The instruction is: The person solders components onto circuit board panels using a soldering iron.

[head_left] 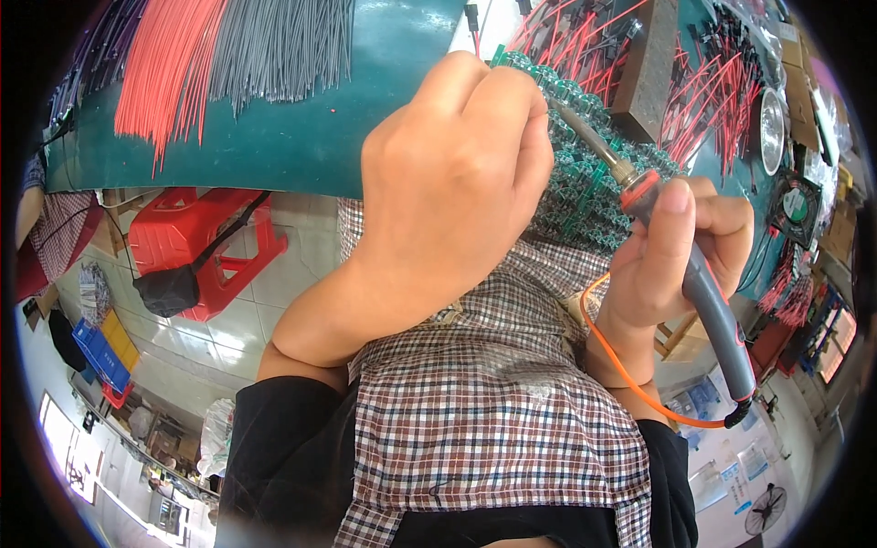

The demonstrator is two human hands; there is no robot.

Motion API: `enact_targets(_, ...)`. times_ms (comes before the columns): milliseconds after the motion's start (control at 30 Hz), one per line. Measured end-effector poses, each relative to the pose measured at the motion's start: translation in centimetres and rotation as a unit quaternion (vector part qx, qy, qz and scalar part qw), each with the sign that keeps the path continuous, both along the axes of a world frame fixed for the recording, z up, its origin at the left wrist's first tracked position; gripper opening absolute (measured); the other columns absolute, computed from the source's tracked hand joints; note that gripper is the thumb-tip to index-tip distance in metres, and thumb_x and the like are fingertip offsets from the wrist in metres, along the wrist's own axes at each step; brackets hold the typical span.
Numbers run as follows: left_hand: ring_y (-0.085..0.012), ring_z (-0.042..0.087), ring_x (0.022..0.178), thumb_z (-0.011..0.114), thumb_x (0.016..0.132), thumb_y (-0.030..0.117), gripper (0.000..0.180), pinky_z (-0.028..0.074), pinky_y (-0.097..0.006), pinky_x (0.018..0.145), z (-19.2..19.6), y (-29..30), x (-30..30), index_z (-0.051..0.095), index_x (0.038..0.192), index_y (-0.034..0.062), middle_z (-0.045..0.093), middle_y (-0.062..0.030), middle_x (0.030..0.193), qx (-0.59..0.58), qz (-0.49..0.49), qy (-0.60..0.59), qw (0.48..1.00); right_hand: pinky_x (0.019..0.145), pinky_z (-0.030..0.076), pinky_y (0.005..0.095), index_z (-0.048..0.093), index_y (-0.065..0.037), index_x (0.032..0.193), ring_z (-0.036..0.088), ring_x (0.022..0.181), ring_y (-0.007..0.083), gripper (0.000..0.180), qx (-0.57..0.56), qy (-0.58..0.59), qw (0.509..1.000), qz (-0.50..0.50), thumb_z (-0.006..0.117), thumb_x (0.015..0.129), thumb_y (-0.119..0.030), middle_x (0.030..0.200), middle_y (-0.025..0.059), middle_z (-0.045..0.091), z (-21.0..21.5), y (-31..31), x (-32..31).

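My right hand (671,251) grips a soldering iron (717,320) with a grey and red handle and an orange cord. The iron's metal shaft slants up and left, and its tip end is by the fingers of my left hand (448,173). That left hand is closed in a pinch, back toward me. A thin wire lead (476,44) with a black connector runs down behind its knuckles; the fingertips themselves are hidden. Beneath and beside both hands lies a mass of small green circuit boards (585,187) near the table edge.
Red wires (174,68) and dark grey wires (281,50) lie fanned out on the green table (402,55). A dark metal bar (647,68) stands among red leads (717,105) beyond the boards. Below left are a red stool (206,242) with a black bag and another person's arm (32,205).
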State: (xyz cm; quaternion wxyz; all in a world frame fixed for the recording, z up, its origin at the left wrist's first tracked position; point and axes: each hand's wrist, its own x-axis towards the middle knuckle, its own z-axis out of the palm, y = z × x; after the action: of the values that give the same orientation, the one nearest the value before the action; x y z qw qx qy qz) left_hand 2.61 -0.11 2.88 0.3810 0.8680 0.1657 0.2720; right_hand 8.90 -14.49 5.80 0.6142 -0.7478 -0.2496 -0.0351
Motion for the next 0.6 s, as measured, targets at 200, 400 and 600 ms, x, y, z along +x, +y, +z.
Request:
enact_targets(200,-0.0046,0.043,0.047,0.068,0.073,-0.002,0.011,0.033,-0.021,0.041,0.7,0.2,-0.7,0.062,0.078,0.0052,0.052,-0.001,0.069,-0.004,-0.007,0.006,1.0,0.049,0.034,0.0213,0.039,-0.007,0.079,0.041,0.051,0.0065,0.024,0.001,-0.018,1.0,-0.007,0.061,0.083,0.0,0.061,0.0032,0.051,0.2,-0.1,-0.2)
enact_targets(400,-0.003,0.044,0.05,0.067,0.074,-0.004,0.012,0.034,-0.018,0.042,0.4,0.4,-2.3,0.061,0.078,0.0048,0.052,-0.0008,0.07,-0.015,-0.025,0.027,0.999,0.049,0.03,0.0245,0.036,-0.008,0.071,0.036,0.051,0.0077,0.025,-0.016,-0.008,1.0,-0.025,0.059,0.081,-0.007,0.056,0.0018,0.041,0.8,-0.3,-1.4)
enact_targets(600,-0.0028,0.039,0.046,0.068,0.073,-0.004,0.012,0.031,-0.02,0.041,0.4,0.1,-2.2,0.06,0.078,0.005,0.052,-0.0008,0.071,-0.035,-0.02,0.026,0.999,0.049,0.034,0.0233,0.038,-0.008,0.077,0.042,0.051,0.0088,0.024,-0.032,0.013,0.999,0.025,0.061,0.081,-0.004,0.059,0.0032,0.047,0.2,-1.5,-1.4)
